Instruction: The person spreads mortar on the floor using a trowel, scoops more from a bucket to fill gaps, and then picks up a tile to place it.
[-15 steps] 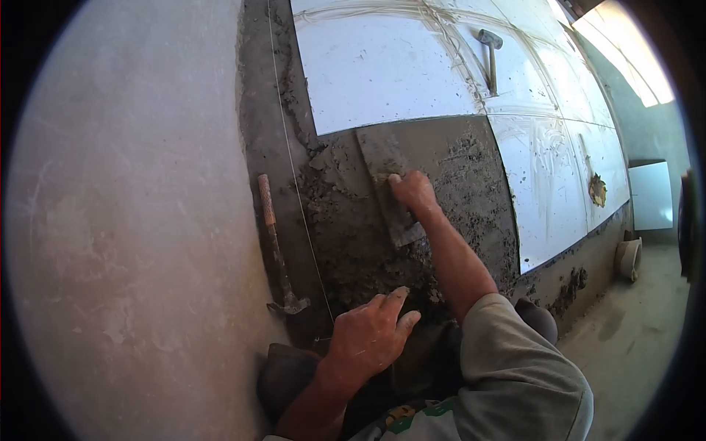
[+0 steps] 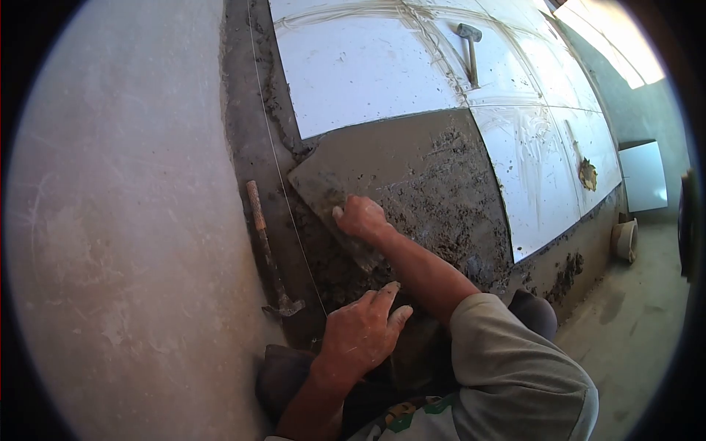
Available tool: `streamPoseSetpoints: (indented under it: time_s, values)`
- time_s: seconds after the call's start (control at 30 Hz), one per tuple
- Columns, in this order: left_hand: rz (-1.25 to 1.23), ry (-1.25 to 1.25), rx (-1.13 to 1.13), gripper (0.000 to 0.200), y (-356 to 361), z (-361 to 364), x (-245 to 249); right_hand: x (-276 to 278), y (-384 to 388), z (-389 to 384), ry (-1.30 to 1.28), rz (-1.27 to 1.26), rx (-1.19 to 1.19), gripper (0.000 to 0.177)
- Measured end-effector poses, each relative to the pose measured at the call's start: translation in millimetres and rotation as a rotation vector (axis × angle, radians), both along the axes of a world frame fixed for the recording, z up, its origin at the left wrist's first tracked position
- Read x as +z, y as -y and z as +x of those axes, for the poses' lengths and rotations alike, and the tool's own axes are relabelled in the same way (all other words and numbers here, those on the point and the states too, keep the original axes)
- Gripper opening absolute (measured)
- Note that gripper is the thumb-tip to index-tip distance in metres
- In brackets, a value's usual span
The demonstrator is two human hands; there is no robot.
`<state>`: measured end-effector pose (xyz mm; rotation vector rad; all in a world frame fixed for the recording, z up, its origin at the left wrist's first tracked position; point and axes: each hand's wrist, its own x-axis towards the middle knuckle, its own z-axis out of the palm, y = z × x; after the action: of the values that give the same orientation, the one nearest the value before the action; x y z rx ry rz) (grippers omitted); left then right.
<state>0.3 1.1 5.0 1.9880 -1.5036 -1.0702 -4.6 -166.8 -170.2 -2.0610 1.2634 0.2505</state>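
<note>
My right hand (image 2: 362, 218) is closed around the handle of a plastering trowel (image 2: 315, 185). The trowel's long blade lies slantwise on the bed of wet grey mortar (image 2: 412, 151), close to the taut string. Behind the blade the mortar is smooth near the tile edge; lower right it is rough and lumpy. My left hand (image 2: 360, 331) hovers nearer my body, holding nothing, its mortar-smeared fingers and thumb apart.
Large white tiles (image 2: 360, 73) border the mortar, with a rubber mallet (image 2: 471, 55) on them. A claw hammer (image 2: 268, 246) lies between the wall (image 2: 132, 220) and the string (image 2: 283, 176). At right stand a bucket (image 2: 625, 240) and a loose tile (image 2: 644, 176).
My right hand has swept the trowel left toward the string, turning the blade and leaving smoother mortar along the tile edge. My left hand has hardly moved. The whole view has shifted slightly.
</note>
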Motion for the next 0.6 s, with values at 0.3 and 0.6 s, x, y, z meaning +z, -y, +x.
streamPoseSetpoints:
  time_s: [0.3, 0.6]
  values:
    - [-0.137, 0.055, 0.026, 0.04, -3.5, 0.0, -2.0, 48.1, 19.0, -81.1, -0.257, 0.107, 0.647, 0.043]
    - [0.054, 0.066, -0.001, 0.045, -3.4, -2.7, -6.4, 28.1, 128.9, -16.2, -0.101, -0.247, 0.363, 0.037]
